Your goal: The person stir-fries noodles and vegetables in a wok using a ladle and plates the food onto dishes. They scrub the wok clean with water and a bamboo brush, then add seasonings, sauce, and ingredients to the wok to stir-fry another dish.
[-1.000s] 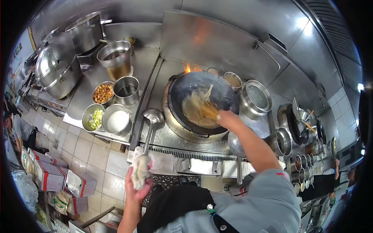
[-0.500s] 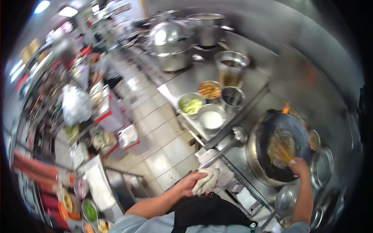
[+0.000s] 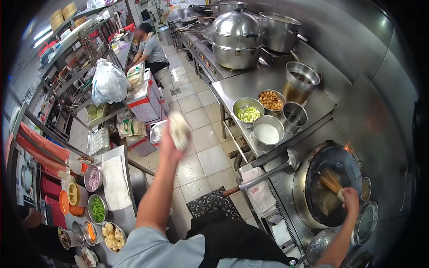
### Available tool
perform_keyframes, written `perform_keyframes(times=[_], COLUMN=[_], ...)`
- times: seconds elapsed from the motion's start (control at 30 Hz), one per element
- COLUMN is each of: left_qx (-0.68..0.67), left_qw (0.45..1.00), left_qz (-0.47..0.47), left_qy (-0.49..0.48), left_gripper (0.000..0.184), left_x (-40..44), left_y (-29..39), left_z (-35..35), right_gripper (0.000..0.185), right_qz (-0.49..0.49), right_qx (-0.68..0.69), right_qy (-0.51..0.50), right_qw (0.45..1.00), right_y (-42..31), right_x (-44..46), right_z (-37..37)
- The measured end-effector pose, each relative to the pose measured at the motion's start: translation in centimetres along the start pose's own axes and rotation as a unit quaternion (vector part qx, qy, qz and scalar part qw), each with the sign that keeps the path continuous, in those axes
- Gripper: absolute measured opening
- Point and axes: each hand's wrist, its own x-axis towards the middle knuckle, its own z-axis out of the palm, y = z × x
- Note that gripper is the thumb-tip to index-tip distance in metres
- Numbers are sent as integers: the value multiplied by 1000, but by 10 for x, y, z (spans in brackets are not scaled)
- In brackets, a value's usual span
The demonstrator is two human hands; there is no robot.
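Observation:
My left hand (image 3: 166,147) is closed around a folded off-white cloth (image 3: 179,130), held up over the tiled floor. On the other side, my right hand (image 3: 351,198) grips the handle of a bamboo wok brush (image 3: 331,181). Its bristles reach into the dark wok (image 3: 349,161), which has some cloudy liquid at the bottom. The wok sits on the stove, with an orange flame (image 3: 348,147) visible by its far rim. A ladle (image 3: 292,160) with a long handle lies to the left of the wok.
Bowls of cut green vegetable (image 3: 248,112), browned cubes (image 3: 271,100) and white liquid (image 3: 267,135) stand on the steel counter (image 3: 239,87). A large domed steamer (image 3: 237,42) is behind. Left are a prep table with ingredient bowls and a white cloth (image 3: 115,183). Another person (image 3: 152,50) sits farther back.
My left hand has swung up, forward and left with the cloth, away from the apron. My right hand still holds the brush in the wok. The view has shifted and become sharper.

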Motion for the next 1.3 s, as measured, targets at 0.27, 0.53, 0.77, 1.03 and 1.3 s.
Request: perform_keyframes(times=[0.27, 0.53, 0.77, 1.03, 1.3], left_qx=[192, 141, 173, 215, 148], left_qw=[969, 923, 917, 876, 807], left_qz=[-155, -337, -345, -431, -569], left_qy=[17, -118, -104, -19, -45], left_gripper=[51, 40, 42, 44, 39], left_x=[-69, -127, -117, -133, -140], left_y=[-63, -198, -196, -188, -293], left_z=[74, 51, 24, 45, 94], right_gripper=[36, 47, 43, 47, 45], right_qz=[-196, 53, 8, -149, -25], right_qx=[-159, -298, -129, -186, 46], right_qy=[-16, -21, 44, 106, 169], right_qw=[967, 953, 991, 965, 984], right_y=[12, -30, 69, 75, -29], right_x=[-47, -32, 25, -26, -17], right_z=[-1, 13, -21, 1, 108])
